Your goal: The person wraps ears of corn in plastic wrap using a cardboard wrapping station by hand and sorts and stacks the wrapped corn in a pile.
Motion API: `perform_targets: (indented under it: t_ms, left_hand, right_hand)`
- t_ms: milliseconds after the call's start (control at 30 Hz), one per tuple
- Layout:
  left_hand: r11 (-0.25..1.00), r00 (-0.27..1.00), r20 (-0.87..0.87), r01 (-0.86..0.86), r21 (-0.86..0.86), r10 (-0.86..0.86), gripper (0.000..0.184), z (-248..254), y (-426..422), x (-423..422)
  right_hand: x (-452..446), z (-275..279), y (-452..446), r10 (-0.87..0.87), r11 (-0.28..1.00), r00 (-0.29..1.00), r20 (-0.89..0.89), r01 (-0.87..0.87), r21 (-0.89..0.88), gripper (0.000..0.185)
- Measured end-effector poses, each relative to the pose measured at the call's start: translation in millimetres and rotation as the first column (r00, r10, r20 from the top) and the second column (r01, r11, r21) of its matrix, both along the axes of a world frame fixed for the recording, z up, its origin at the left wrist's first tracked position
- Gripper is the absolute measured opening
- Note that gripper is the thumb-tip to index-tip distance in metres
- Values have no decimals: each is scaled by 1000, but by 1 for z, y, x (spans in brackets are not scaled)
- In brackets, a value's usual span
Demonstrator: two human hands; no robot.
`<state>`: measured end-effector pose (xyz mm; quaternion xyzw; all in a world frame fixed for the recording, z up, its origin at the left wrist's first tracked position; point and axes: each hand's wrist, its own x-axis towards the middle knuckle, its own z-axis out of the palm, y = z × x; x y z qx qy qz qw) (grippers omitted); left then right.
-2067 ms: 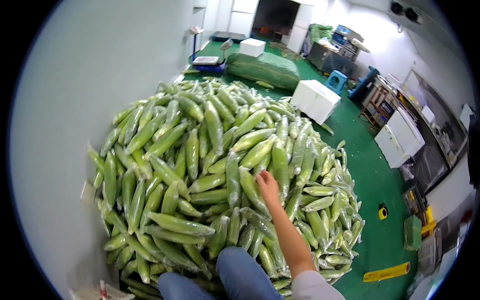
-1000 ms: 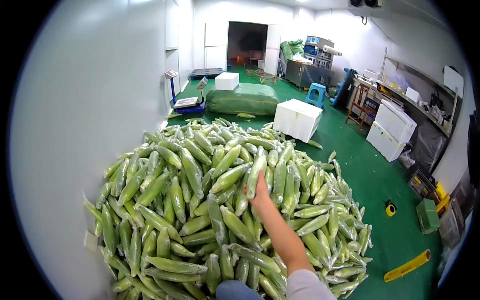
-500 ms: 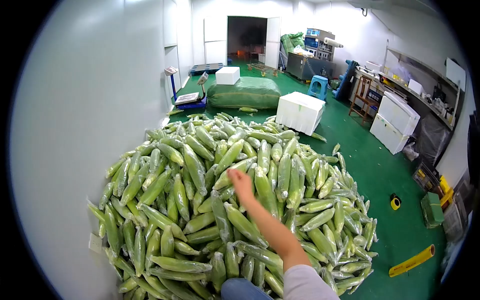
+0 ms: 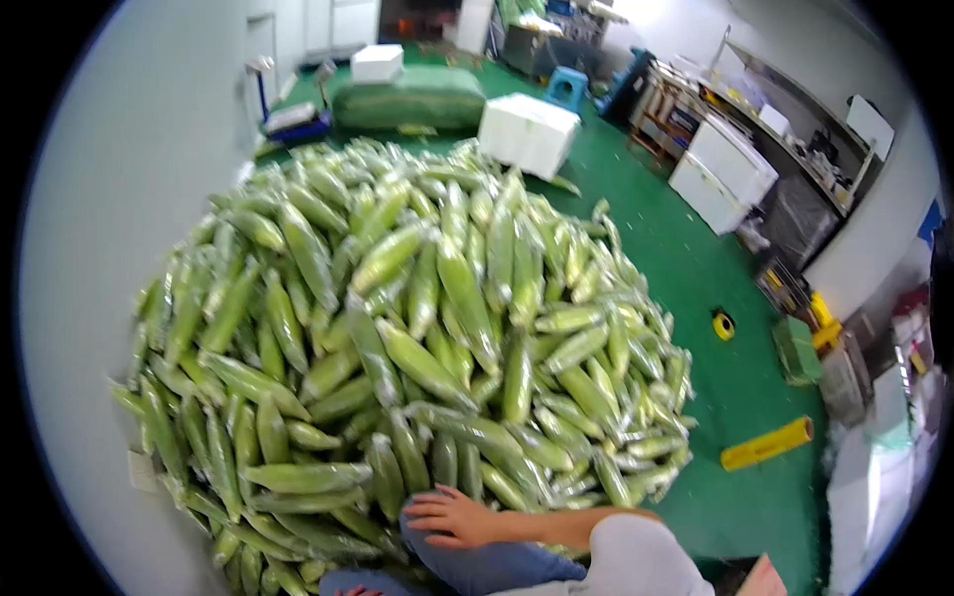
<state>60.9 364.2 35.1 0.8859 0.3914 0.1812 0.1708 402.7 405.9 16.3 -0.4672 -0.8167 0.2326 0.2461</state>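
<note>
My right hand (image 4: 452, 518) rests on my knee in the blue trousers, its fingers spread and nothing in it. At the bottom edge the fingertips of my left hand (image 4: 358, 591) show on the other leg, apart and with nothing seen in them; the rest of that hand is cut off. Past the knees lies a large heap of green corn cobs (image 4: 422, 366) in clear plastic wrap, the nearest ones beside my right hand.
White foam box (image 4: 528, 135) and green bale (image 4: 408, 101) stand beyond the heap; a scale (image 4: 294, 121) is by the left wall. On the green floor at right lie a yellow roll (image 4: 767, 444) and a tape roll (image 4: 723, 324). Shelves and foam boxes (image 4: 722, 173) line the right.
My right hand has come back from the upper middle of the heap to my knee. Fingertips of my left hand have come into view. The view has tilted down and turned right.
</note>
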Motion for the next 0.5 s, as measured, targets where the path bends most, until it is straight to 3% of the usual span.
perform_targets:
  t_ms: [67,167,300,500]
  left_hand:
    - [963,951,155,270,11,-269,19,17,8,13]
    - [929,926,175,355,-101,-335,18,42,1,31]
    - [912,950,71,311,-269,-303,16,103,-19,46]
    - [882,982,48,187,-432,-184,16,158,-56,67]
  right_hand:
    - [-18,21,-8,38,995,990,-136,-49,-83,35]
    - [-40,51,-13,158,962,987,-30,-161,-222,32]
    - [-55,88,-28,186,902,982,-33,-184,-390,28]
    - [-73,144,-70,213,779,977,35,-147,-610,25]
